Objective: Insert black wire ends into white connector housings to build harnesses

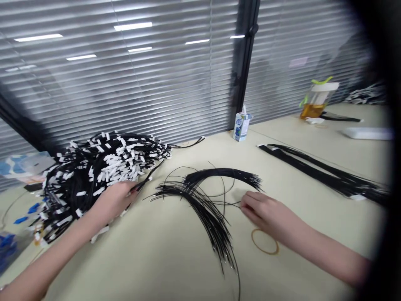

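Observation:
At the right edge of a large heap of black cables (84,167) with white connectors, my left hand (117,198) is closed on a few black cables (149,175). Their free ends stick out up and to the right of the fingers. My right hand (260,209) is pinched shut beside the loose wires, and a thin black wire (231,204) runs to its fingertips. Between the hands lie two curved bundles of thin black wires, the far bundle (225,172) and the near bundle (208,217), overlapping at their left ends. Several stray wires loop around them.
A tan rubber band (265,242) lies below my right hand. Long black cable bundles (316,169) stretch along the right side. At the back stand a small drink carton (241,126) and a container of amber liquid (317,102). Blue pieces (8,248) lie far left, near window blinds (175,71).

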A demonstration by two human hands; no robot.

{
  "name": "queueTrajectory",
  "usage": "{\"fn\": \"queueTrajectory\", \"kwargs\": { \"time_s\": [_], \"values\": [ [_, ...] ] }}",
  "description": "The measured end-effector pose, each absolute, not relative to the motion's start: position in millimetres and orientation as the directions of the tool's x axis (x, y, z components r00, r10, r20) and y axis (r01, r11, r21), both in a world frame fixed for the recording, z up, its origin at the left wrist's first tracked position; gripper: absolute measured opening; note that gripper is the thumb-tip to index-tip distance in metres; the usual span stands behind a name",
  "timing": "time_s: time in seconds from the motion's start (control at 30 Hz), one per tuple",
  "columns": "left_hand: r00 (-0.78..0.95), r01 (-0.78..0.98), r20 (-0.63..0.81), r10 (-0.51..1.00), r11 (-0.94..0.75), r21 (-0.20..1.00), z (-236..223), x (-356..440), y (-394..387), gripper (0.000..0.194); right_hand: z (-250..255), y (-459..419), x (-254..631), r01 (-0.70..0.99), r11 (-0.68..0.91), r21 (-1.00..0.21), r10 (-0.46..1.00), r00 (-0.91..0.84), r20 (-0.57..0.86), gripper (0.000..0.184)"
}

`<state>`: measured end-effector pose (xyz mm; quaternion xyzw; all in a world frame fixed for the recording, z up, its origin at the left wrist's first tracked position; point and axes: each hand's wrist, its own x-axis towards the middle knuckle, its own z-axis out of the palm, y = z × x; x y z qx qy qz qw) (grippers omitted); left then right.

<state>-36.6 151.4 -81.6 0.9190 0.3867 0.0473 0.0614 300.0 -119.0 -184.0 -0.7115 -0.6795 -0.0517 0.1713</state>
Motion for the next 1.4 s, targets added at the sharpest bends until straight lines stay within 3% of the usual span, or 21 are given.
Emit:
{"fn": "queueTrajectory", "kwargs": {
  "time_s": [0.2, 0.37, 0.5, 0.63, 0.87, 1.07, 1.2, 1.33, 1.37, 1.4],
  "values": [
    [0.678, 0.735, -0.004, 0.735, -0.677, 0.03, -73, -42, 163, 0.026, -173, -85, 269, 0.996, 0.025, -0.09, 0.939, 0.007, 0.344, 0.021],
    [0.693, 0.721, -0.001, 0.721, -0.693, -0.001, -75, -40, 153, 0.03, -174, -70, 225, 0.994, 0.107, -0.033, 0.924, -0.087, 0.373, 0.063],
    [0.703, 0.711, -0.007, 0.711, -0.703, -0.003, -77, -42, 148, 0.03, -187, -66, 228, 0.989, 0.144, 0.021, 0.926, -0.142, 0.351, 0.051],
    [0.7, 0.714, -0.002, 0.714, -0.7, 0.029, -80, -46, 146, 0.029, -194, -68, 272, 0.986, 0.16, 0.055, 0.93, -0.17, 0.325, 0.06],
    [0.701, 0.699, 0.026, 0.713, -0.694, 0.176, -92, -45, 139, 0.029, -175, -73, 328, 0.967, 0.255, 0.007, 0.933, -0.248, 0.261, 0.068],
    [0.703, 0.66, 0.047, 0.71, -0.676, 0.327, -96, -43, 125, 0.035, -130, -61, 291, 0.913, 0.401, -0.077, 0.901, -0.378, 0.214, 0.058],
    [0.717, 0.624, -0.015, 0.697, -0.632, 0.459, -83, -44, 107, 0.039, -115, -38, 248, 0.845, 0.53, -0.063, 0.835, -0.508, 0.21, 0.037],
    [0.703, 0.619, -0.169, 0.69, -0.479, 0.622, -71, -44, 79, 0.04, -124, -5, 223, 0.76, 0.649, 0.026, 0.745, -0.642, 0.182, 0.028],
    [0.698, 0.607, -0.226, 0.68, -0.393, 0.691, -70, -44, 72, 0.037, -127, 4, 221, 0.74, 0.671, 0.047, 0.725, -0.667, 0.17, 0.024],
    [0.687, 0.547, -0.301, 0.662, -0.198, 0.814, -71, -44, 66, 0.03, -129, 11, 219, 0.722, 0.689, 0.066, 0.707, -0.689, 0.159, 0.021]
  ]
}}
